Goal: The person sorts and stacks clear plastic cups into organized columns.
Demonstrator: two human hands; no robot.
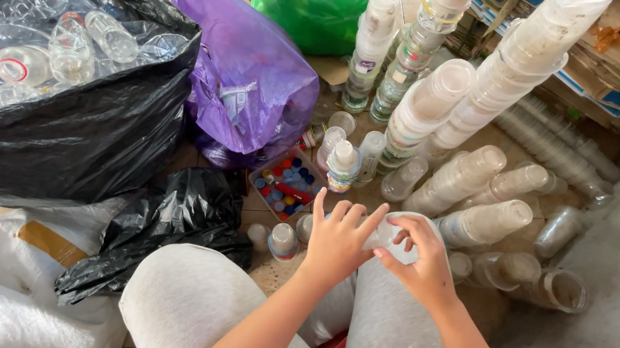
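Note:
My left hand (335, 240) and my right hand (424, 261) meet above my knees, both closed around one small clear plastic bottle (388, 237) that lies sideways between them. The left hand wraps one end with its fingers partly spread. The right hand's fingers pinch the other end. Just ahead on the floor sits a small tray of coloured bottle caps (287, 185), with several small clear bottles (343, 164) standing beside it.
A big black bag of clear bottles (66, 87) fills the left. A purple bag (247, 75) and a green bag (316, 2) stand behind. Tall stacks of clear cups (479, 100) lean at the right. A crumpled black bag (166, 228) lies by my left knee.

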